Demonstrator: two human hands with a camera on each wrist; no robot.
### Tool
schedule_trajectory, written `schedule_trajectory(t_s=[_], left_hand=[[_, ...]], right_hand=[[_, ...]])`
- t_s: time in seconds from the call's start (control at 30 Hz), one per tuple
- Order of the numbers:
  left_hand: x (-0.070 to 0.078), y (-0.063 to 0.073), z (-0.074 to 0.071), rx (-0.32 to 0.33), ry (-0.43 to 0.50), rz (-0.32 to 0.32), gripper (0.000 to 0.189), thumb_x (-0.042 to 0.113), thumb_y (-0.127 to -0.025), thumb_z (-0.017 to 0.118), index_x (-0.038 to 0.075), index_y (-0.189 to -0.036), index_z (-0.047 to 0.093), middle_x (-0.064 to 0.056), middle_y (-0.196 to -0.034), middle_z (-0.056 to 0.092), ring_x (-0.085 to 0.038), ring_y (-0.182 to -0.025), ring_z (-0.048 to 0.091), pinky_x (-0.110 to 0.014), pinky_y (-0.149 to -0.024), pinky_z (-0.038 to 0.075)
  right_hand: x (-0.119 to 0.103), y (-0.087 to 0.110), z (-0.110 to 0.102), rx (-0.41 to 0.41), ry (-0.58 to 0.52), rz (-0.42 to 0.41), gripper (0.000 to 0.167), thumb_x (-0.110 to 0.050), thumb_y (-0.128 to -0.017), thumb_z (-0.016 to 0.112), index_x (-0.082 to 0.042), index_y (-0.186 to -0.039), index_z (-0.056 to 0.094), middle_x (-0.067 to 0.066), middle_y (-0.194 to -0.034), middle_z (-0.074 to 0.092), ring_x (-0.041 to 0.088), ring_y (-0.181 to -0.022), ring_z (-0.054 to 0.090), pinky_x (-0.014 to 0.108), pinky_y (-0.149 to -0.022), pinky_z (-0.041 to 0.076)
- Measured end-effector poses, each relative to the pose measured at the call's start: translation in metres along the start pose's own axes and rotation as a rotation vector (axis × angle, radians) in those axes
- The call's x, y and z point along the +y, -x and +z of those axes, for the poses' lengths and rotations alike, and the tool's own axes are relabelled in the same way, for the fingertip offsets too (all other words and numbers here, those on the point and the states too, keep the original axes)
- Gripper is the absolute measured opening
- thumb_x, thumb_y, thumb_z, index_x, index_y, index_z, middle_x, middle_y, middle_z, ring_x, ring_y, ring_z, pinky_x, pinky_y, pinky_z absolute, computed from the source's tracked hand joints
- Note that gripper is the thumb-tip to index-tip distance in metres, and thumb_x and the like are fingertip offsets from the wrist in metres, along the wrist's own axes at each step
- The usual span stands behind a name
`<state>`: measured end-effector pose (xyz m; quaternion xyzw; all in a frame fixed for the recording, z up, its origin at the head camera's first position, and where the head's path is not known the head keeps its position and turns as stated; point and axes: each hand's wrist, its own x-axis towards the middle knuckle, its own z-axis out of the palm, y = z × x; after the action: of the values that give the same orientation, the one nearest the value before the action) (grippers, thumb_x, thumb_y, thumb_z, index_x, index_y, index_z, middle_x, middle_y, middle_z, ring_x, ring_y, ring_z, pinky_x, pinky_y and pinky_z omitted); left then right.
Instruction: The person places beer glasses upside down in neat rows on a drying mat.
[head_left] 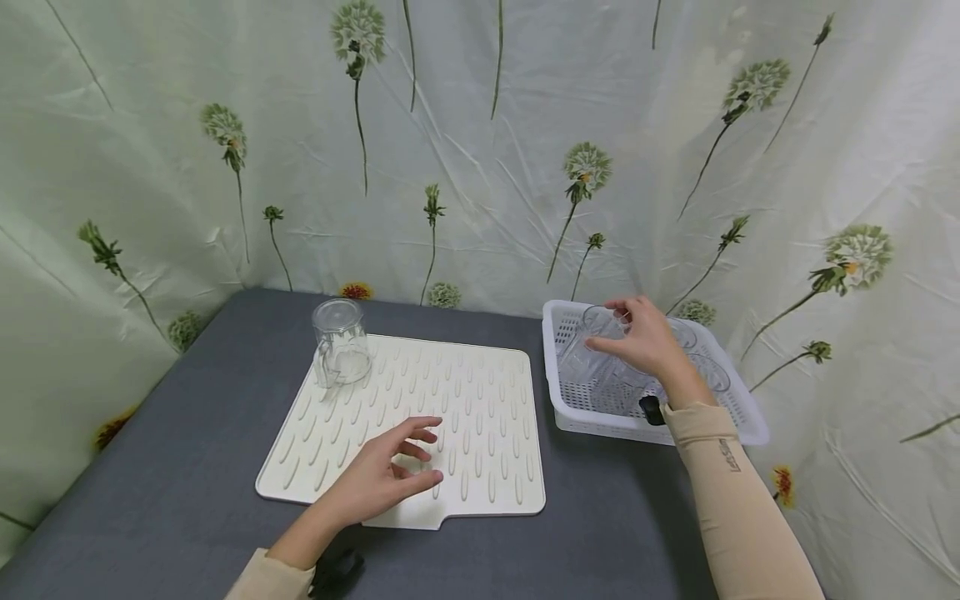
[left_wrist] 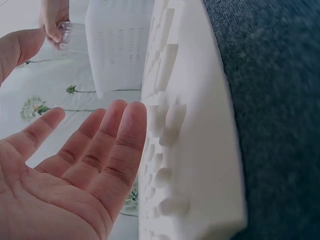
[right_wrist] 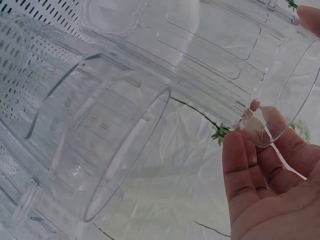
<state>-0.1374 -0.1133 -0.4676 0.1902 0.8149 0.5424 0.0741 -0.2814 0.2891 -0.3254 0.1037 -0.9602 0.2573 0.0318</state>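
Observation:
My right hand [head_left: 639, 337] reaches over the basket and grips a clear glass mug [right_wrist: 210, 47] near its rim, thumb on one side and fingers on the other. The mug lies tilted, its base end inside the basket. Beside it in the right wrist view is another clear glass mug [right_wrist: 105, 140], also tilted. My left hand [head_left: 378, 479] hovers over the front of the white ridged mat [head_left: 480, 433], fingers loosely bent and apart, holding nothing. At the mat's back left corner a glass mug [head_left: 341, 346] stands upside down, its handle toward the left.
The white perforated basket [head_left: 600, 425] stands right of the mat and holds several clear glasses. Dark grey cloth [head_left: 187, 433] covers the table. A pale curtain [head_left: 480, 167] with a dandelion print hangs behind the table and along its sides.

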Motion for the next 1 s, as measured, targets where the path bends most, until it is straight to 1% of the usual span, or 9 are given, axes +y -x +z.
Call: schedule_trajectory(t_s=[0.1,0.3,0.43,0.57,0.7,0.83,1.0], left_hand=[[0.0,-0.003,0.002,-0.009,0.003,-0.003,0.068,0.032,-0.095,0.085,0.023,-0.155,0.054,-0.016,-0.139,0.067,-0.032,-0.114,0.072,-0.026,-0.081,0.062],[-0.001,-0.009,0.004,-0.016,0.005,0.012,0.067,0.036,-0.095,0.084,0.027,-0.154,0.054,-0.016,-0.139,0.067,-0.031,-0.115,0.072,-0.027,-0.081,0.062],[-0.001,-0.014,0.004,-0.017,0.006,0.028,0.066,0.035,-0.096,0.084,0.026,-0.154,0.054,-0.017,-0.138,0.067,-0.032,-0.114,0.073,-0.027,-0.081,0.063],[0.0,-0.019,0.004,-0.018,0.008,0.025,0.065,0.031,-0.097,0.083,0.026,-0.154,0.053,-0.018,-0.138,0.067,-0.028,-0.112,0.073,-0.026,-0.081,0.062],[0.001,-0.023,0.004,-0.015,0.001,0.014,0.063,0.026,-0.098,0.081,0.026,-0.154,0.053,-0.017,-0.137,0.068,-0.02,-0.11,0.074,-0.027,-0.082,0.062],[0.002,-0.026,0.003,-0.011,-0.002,0.011,0.063,0.031,-0.099,0.081,0.025,-0.155,0.053,-0.017,-0.137,0.068,-0.016,-0.108,0.073,-0.028,-0.083,0.062],[0.005,-0.03,0.003,-0.018,0.033,-0.006,0.061,0.035,-0.1,0.078,0.026,-0.155,0.053,-0.017,-0.14,0.067,-0.018,-0.112,0.072,-0.032,-0.086,0.061]], right_hand=[[-0.002,0.004,-0.002,0.013,-0.003,-0.008,0.074,-0.036,-0.091,0.085,0.0,-0.149,0.055,0.025,-0.136,0.053,0.042,-0.126,0.051,0.06,-0.105,0.049],[-0.008,0.011,-0.01,0.027,-0.006,-0.024,0.074,-0.04,-0.091,0.086,-0.002,-0.147,0.057,0.023,-0.137,0.054,0.04,-0.124,0.053,0.058,-0.102,0.05],[-0.011,0.015,-0.013,0.042,-0.003,-0.039,0.074,-0.04,-0.09,0.087,-0.003,-0.147,0.058,0.022,-0.134,0.055,0.04,-0.122,0.053,0.057,-0.101,0.05],[-0.014,0.019,-0.016,0.05,-0.001,-0.048,0.074,-0.04,-0.089,0.087,-0.004,-0.147,0.058,0.021,-0.134,0.054,0.039,-0.122,0.054,0.057,-0.102,0.05],[-0.016,0.024,-0.018,0.062,-0.006,-0.061,0.073,-0.039,-0.09,0.088,-0.005,-0.147,0.058,0.021,-0.137,0.053,0.039,-0.121,0.054,0.058,-0.101,0.051],[-0.019,0.03,-0.02,0.088,-0.016,-0.079,0.071,-0.037,-0.089,0.088,-0.006,-0.147,0.059,0.021,-0.137,0.054,0.039,-0.119,0.056,0.056,-0.1,0.052],[-0.021,0.035,-0.023,0.106,-0.034,-0.097,0.072,-0.036,-0.089,0.089,-0.008,-0.148,0.059,0.019,-0.133,0.055,0.038,-0.118,0.058,0.054,-0.1,0.052]])
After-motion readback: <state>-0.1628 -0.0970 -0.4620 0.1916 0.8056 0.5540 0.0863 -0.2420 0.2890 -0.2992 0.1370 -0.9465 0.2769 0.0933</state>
